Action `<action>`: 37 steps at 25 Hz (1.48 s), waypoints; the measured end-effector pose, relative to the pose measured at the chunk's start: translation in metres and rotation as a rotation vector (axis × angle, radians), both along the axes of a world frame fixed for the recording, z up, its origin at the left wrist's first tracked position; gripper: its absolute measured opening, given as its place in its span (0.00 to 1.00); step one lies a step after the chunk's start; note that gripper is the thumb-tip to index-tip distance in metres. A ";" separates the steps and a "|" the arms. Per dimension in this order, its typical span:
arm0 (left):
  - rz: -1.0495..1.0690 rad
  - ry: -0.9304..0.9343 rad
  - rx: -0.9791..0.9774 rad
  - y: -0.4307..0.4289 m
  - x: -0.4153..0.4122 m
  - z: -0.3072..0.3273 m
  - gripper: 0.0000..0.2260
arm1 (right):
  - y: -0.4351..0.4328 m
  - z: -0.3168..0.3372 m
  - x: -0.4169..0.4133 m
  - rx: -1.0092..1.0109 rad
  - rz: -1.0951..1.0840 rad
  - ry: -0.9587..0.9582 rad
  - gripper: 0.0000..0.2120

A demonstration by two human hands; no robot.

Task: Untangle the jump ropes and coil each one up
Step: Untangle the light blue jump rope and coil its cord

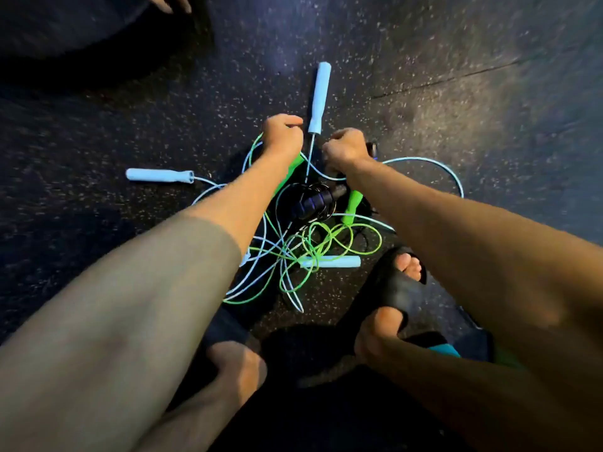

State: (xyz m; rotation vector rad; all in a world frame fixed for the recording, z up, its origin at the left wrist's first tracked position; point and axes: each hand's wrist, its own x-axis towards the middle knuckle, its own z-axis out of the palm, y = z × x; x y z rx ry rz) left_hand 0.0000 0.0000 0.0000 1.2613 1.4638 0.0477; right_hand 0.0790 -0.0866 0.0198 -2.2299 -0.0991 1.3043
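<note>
Left hand (282,135), right hand (346,146) — tangle (313,203), open floor (456,93).

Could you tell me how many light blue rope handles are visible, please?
3: top handle lying farthest away, left handle lying apart, bottom handle beside the black sandal. A fourth may be hidden under the left forearm.

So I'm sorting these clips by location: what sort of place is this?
Probably a gym or workout room: the floor is dark speckled rubber matting with a seam between tiles, and a tangle of jump ropes lies on it. Nothing else of the room shows.
</note>
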 end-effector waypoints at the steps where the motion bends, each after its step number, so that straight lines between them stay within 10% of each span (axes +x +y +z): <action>1: -0.032 -0.002 0.012 0.002 0.006 -0.003 0.12 | 0.003 -0.008 0.001 0.010 -0.034 0.022 0.05; 11: -0.272 0.146 0.032 0.027 0.033 -0.037 0.17 | 0.010 -0.020 0.001 0.236 -0.047 0.341 0.09; 19: 0.162 -0.038 -0.064 0.035 0.000 -0.006 0.15 | 0.015 0.004 0.001 0.224 0.578 -0.041 0.02; 24: 0.259 -0.132 -0.214 0.025 -0.057 0.036 0.11 | 0.002 0.057 -0.039 0.310 0.615 -0.199 0.04; 30: -0.286 0.214 0.215 -0.010 -0.115 0.121 0.14 | -0.041 0.140 -0.074 0.402 0.710 -0.300 0.06; 33: -0.699 -0.001 0.433 -0.041 -0.133 0.180 0.18 | -0.061 0.193 -0.085 0.416 0.822 -0.347 0.08; 37: -0.753 -0.214 0.449 -0.076 -0.163 0.221 0.15 | -0.080 0.250 -0.095 0.479 0.909 -0.306 0.07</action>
